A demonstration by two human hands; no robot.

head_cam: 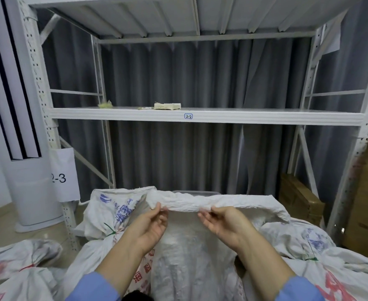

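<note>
A: Item: sack [189, 257], rolled rim [200, 202]. Location?
B: Just beyond both hands, long axis left to right, equally near. Left hand [151, 224] pinches its left end; right hand [222, 222] half-curled beneath, grip unclear.

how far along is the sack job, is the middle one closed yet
Done: the sack on the left and sack on the right are already knotted with green ties. In hand: the left hand and right hand pinch the rolled rim of the middle sack, whose mouth is open. Left: it has no tie yet, so closing it probably remains.
</note>
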